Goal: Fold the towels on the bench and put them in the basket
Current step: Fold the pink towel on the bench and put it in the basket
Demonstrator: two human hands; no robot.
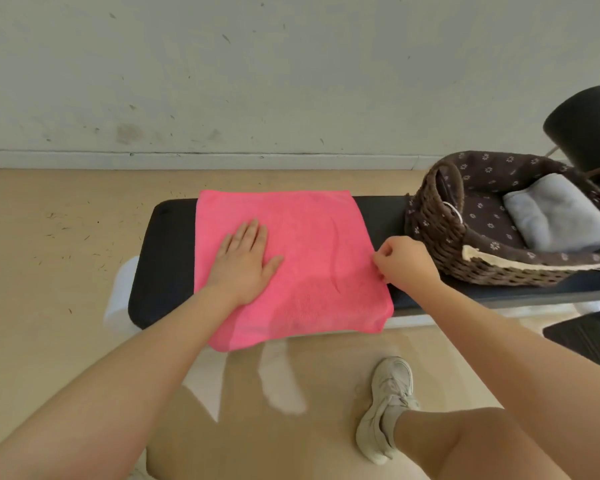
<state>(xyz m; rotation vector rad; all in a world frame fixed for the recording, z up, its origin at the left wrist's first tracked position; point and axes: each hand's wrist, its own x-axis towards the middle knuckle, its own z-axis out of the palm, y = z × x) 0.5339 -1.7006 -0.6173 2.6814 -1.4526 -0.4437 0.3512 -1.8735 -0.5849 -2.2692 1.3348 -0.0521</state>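
Note:
A pink towel [312, 244] lies spread flat across the black bench [160, 271], its near edge hanging over the front. My left hand [245, 263] rests flat on the towel's left half, fingers together and pointing away from me. My right hand [404, 263] pinches the towel's right edge with curled fingers. To the right on the bench stands a brown wicker basket [437, 216] with a dark flowered lining. A folded light blue towel [561, 216] lies inside it.
A pale wall and baseboard run behind the bench. A black round stool [586, 123] stands at the far right behind the basket. My right leg and white sneaker [388, 407] are on the tan floor in front of the bench. A dark object [586, 337] sits at the right edge.

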